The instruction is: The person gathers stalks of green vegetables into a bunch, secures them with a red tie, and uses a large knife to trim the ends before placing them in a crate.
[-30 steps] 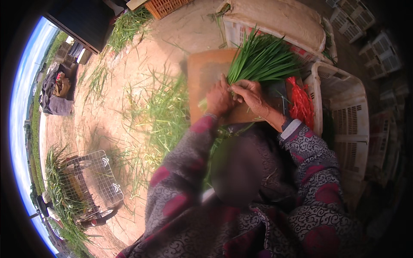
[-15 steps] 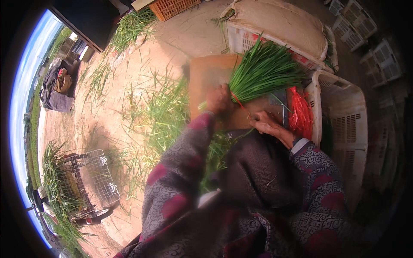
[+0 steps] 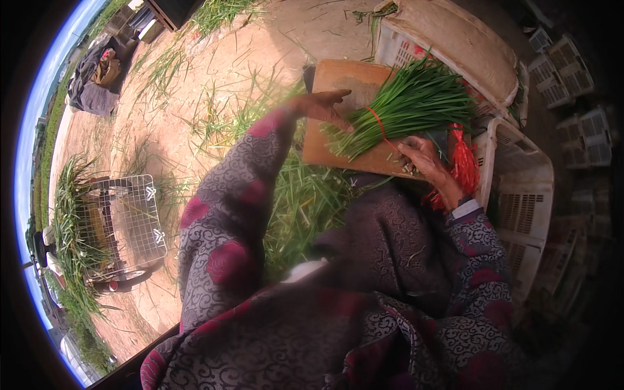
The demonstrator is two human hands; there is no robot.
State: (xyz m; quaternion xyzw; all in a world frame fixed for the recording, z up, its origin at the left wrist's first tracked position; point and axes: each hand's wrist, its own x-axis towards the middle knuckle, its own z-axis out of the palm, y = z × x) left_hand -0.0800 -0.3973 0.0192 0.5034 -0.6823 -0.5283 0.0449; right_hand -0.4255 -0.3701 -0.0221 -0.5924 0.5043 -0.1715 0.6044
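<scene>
A bundle of green chives (image 3: 422,97) lies on a brown wooden board (image 3: 344,77), leaves toward the upper right and pale stem ends toward the lower left. Around its stems runs a thin red tie (image 3: 375,119). My left hand (image 3: 323,107) is open at the board's left side, thumb and fingers spread beside the stem ends. At the bundle's near side, my right hand (image 3: 421,156) is closed, fingertips pinched on the tie's tail. Just right of that hand hangs a bunch of red ties (image 3: 463,159).
White plastic crates (image 3: 520,185) stand at the right, one beyond the board topped by a tan sack (image 3: 455,42). Loose green leaves (image 3: 305,208) litter the ground by my legs. At the left is a wire rack (image 3: 133,224) beside a heap of long leaves (image 3: 75,227).
My left hand has let go of the stems, opened and drawn off to the upper left. My right hand stays by the tie. The whole view has shifted somewhat.
</scene>
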